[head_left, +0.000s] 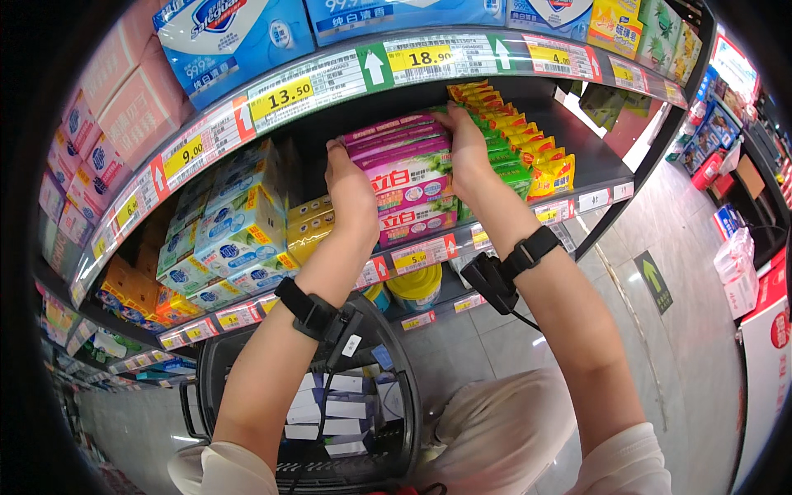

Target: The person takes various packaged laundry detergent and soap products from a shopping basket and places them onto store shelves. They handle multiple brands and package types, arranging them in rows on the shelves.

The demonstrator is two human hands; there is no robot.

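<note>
On a middle shelf stand stacked rows of pink Liby soap packs (408, 176). My left hand (349, 185) lies along their left side, its fingertips at the far left corner of the top row. Against the right side rests my right hand (467, 145), its fingers reaching to the far right corner. Together the hands clasp the upper rows between them; most of the fingers are hidden. Green soap packs (510, 176) and yellow sulfur soap packets (550, 173) line up close by on the right. Yellow packs (309, 226) sit to the left of the pink ones.
Wrapped soap multipacks (238, 232) fill the shelf's left part. Above, a shelf edge with price tags (421, 59) carries blue Safeguard packs (241, 43). Below my left arm, a black basket (411, 396) holds small boxes (346, 408). Yellow-lidded tubs (417, 284) stand lower down.
</note>
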